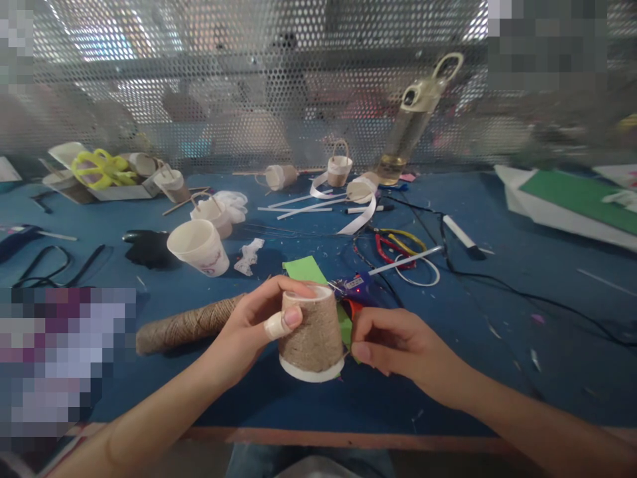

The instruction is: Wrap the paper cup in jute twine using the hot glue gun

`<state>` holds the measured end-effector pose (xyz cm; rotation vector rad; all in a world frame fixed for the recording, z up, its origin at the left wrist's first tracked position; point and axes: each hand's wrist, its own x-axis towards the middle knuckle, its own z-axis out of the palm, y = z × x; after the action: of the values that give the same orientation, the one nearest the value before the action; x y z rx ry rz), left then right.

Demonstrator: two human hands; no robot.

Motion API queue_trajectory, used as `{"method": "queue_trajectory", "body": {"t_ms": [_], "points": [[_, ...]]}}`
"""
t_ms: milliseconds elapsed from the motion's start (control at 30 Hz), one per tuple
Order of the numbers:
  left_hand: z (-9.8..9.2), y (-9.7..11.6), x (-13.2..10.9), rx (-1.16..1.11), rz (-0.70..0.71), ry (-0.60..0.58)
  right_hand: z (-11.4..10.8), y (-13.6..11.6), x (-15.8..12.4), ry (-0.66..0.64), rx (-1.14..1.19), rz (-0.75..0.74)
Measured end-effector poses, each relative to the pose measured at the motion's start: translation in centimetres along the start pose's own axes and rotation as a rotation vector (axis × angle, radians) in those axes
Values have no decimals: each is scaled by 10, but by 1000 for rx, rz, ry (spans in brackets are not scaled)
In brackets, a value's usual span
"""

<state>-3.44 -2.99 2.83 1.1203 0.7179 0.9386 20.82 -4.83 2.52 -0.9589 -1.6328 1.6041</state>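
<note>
My left hand (263, 312) grips a paper cup wrapped in brown twine (313, 332). The cup is upside down, its narrow base upward and a white rim band bare below. A bandage wraps my left thumb, which presses on the cup's side while the fingers lie over the base. Close by the cup's lower right side, my right hand (388, 338) is closed in a pinch on a thin strand of twine (347, 353). Behind it lies a blue glue gun (359, 284) with a red light lit, on green paper (304, 269). A twine roll (189, 326) lies partly behind my left hand.
A white paper cup (198, 245) and lace scrap (249, 257) stand left. Pliers (398, 247), a black cable (517, 289) and glue sticks (298, 207) lie behind. Small baskets (339, 170), a water bottle (405, 133) and a perforated metal screen (239, 99) are at the back.
</note>
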Motion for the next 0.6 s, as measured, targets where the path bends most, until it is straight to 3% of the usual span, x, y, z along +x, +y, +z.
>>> {"method": "queue_trajectory", "body": {"t_ms": [600], "points": [[-1, -2, -2, -18, 23, -36, 2, 3, 1, -16, -17, -31]]}}
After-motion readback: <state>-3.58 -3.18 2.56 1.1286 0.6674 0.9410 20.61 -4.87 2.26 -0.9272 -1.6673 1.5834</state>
